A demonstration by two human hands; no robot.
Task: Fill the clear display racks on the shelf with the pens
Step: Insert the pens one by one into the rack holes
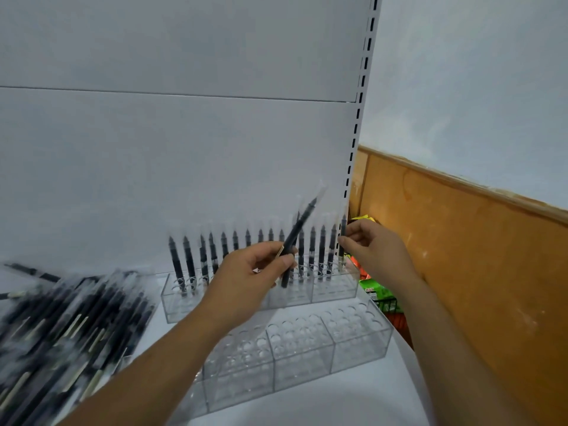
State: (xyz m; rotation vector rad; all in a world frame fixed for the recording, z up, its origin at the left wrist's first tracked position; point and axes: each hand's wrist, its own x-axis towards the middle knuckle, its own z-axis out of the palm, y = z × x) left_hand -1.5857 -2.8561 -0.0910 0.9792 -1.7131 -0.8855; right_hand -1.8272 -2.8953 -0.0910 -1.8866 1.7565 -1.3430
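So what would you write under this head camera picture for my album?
Left hand holds a pen while right hand seats another in the back rack.

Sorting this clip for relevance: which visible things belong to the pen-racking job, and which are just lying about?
Job: left hand holding pens; right hand at the rear rack; front rack; loose pen pile.

Bystanders: coloured packets; wooden panel.

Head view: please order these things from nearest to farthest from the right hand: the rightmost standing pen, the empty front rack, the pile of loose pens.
From the right hand:
1. The rightmost standing pen, at its fingertips, back row.
2. The empty front rack, below, toward the person.
3. The pile of loose pens, far left on the shelf.
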